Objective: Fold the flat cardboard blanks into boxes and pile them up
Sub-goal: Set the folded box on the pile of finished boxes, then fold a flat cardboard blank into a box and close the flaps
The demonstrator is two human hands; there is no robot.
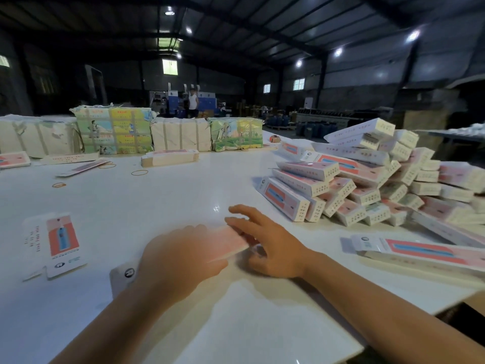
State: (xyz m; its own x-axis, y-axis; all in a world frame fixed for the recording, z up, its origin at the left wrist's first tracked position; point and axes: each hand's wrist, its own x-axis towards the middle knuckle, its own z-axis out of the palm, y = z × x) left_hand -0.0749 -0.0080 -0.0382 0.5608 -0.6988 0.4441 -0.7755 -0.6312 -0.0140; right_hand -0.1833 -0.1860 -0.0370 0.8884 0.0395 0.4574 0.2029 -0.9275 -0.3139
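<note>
Glossy white counter (pixel 157 206). Both hands on one pink-and-white cardboard blank (pixel 231 243), near the front edge, blurred. Left hand (pixel 181 256) lies over it, grip unclear; right hand (pixel 267 245) fingers straight, released, touching its end. Heap of folded rectangular boxes (pixel 367 185) to the right.

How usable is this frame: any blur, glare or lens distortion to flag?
Head view: motion blur smears the left hand and the pink blank it handles; the right hand is softer than the sharp pile of folded boxes. Small glare spots on the glossy white table. Wide-angle bending at the edges; the hall behind is dim.
</note>
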